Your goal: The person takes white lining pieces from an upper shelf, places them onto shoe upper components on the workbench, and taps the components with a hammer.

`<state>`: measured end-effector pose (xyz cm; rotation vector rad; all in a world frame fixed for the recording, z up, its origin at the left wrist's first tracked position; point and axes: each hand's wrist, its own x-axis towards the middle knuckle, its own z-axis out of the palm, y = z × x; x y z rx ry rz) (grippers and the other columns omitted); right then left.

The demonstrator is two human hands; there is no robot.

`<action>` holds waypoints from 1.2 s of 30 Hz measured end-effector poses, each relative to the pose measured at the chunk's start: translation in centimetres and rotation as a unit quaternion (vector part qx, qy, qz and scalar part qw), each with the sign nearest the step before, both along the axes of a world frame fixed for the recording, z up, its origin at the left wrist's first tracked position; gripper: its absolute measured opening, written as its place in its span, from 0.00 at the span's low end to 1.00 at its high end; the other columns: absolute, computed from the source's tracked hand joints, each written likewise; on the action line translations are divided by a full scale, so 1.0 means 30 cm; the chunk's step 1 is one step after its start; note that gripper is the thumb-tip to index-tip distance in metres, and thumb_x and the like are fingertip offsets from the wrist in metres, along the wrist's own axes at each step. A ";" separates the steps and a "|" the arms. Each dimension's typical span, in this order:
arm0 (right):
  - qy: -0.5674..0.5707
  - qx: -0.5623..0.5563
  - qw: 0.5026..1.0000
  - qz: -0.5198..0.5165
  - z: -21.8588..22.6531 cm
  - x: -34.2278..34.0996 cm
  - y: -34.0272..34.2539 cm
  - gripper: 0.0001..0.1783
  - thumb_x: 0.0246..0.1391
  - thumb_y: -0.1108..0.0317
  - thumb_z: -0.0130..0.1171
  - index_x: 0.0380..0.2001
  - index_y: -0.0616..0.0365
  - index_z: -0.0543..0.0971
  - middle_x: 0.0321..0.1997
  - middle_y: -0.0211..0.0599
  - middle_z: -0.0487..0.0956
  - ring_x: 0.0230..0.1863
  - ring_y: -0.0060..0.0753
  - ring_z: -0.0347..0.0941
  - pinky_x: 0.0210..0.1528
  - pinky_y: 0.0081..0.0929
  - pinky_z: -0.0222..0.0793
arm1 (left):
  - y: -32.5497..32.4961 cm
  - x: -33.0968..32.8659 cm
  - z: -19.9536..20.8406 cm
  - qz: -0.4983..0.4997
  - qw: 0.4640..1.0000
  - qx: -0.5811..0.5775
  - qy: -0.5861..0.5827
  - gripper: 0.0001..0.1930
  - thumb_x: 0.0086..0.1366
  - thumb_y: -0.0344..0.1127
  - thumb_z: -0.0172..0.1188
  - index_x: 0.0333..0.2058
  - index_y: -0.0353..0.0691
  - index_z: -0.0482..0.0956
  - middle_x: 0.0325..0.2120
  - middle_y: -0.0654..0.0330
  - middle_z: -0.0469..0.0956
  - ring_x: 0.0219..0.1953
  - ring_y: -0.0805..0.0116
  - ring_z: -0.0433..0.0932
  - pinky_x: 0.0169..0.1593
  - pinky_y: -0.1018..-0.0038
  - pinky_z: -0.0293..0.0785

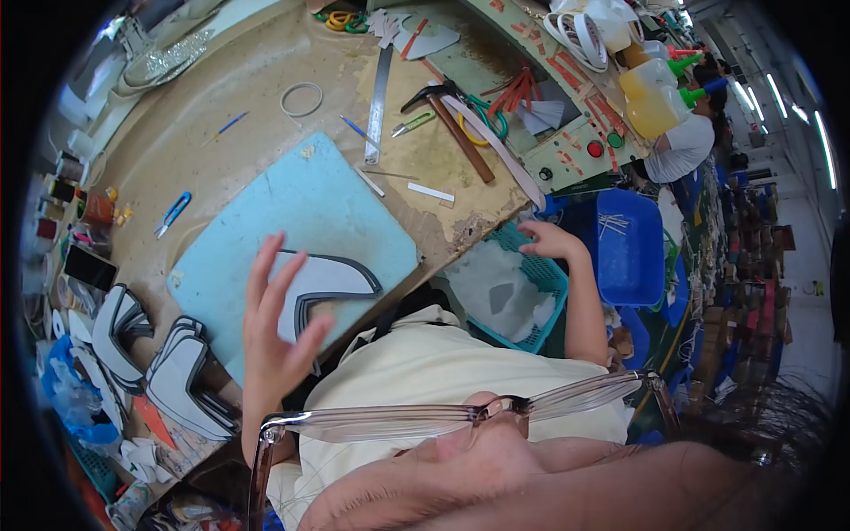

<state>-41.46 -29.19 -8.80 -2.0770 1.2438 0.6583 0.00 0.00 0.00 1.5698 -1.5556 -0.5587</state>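
Fingers spread, my left hand [279, 310] is over a white curved piece with dark grey edges [332, 276], which looks like a layered shoe part. It lies near the front edge of a light blue mat [292, 199]; my fingers hide part of it, and I cannot tell whether they touch it. Out to the right, my right hand [551, 241] hovers by the rim of a teal basket [553, 270], its fingers loosely bent and apart with nothing visible in them. Inside the basket are whitish material [482, 274] and a small grey piece [502, 297].
Stacks of similar curved pieces [181, 376] sit left of the mat. Beyond it lie a steel ruler [381, 102], a hammer [460, 137], a green cutter [413, 123] and blue snips [174, 214]. A blue bin [630, 248] stands right of the basket; another person [686, 146] is farther right.
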 end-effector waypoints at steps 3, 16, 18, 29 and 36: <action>-0.134 0.009 0.988 0.071 0.189 0.301 0.050 0.28 0.50 0.60 0.62 0.53 0.58 0.71 0.50 0.47 0.76 0.47 0.42 0.76 0.47 0.34 0.71 | 0.109 -0.119 0.263 -0.150 0.928 -0.119 0.321 0.38 0.63 0.57 0.52 0.65 0.46 0.52 0.62 0.42 0.58 0.66 0.44 0.52 0.65 0.49 0.48; -0.389 -0.436 0.802 0.127 0.610 0.724 -0.336 0.11 0.52 0.67 0.57 0.38 0.60 0.78 0.30 0.44 0.80 0.31 0.40 0.78 0.35 0.31 0.72 | 0.129 -0.088 0.411 -0.203 0.863 -0.299 0.353 0.38 0.66 0.63 0.37 0.66 0.41 0.50 0.65 0.44 0.48 0.68 0.43 0.44 0.65 0.49 0.50; -0.440 -0.506 0.741 0.035 0.687 0.837 -0.487 0.14 0.51 0.62 0.57 0.36 0.61 0.77 0.33 0.47 0.80 0.34 0.45 0.77 0.38 0.35 0.72 | 0.144 -0.034 0.346 -0.136 0.868 -0.326 0.348 0.42 0.65 0.68 0.34 0.65 0.39 0.53 0.64 0.41 0.51 0.67 0.41 0.47 0.64 0.52 0.53; -0.291 -0.549 0.739 -0.261 0.891 1.005 -0.949 0.26 0.47 0.57 0.56 0.49 0.59 0.74 0.47 0.52 0.78 0.52 0.51 0.73 0.51 0.45 0.70 | 0.212 0.058 0.066 0.220 0.845 -0.122 0.473 0.36 0.66 0.61 0.40 0.64 0.41 0.54 0.62 0.50 0.58 0.61 0.60 0.62 0.58 0.68 0.64; -0.405 -0.695 0.500 -0.321 1.112 0.767 -0.926 0.23 0.51 0.64 0.48 0.52 0.56 0.72 0.42 0.54 0.78 0.45 0.58 0.73 0.48 0.47 0.68 | 0.231 0.070 0.052 0.440 0.738 -0.054 0.509 0.28 0.68 0.53 0.42 0.61 0.43 0.59 0.59 0.56 0.64 0.54 0.66 0.68 0.50 0.71 0.69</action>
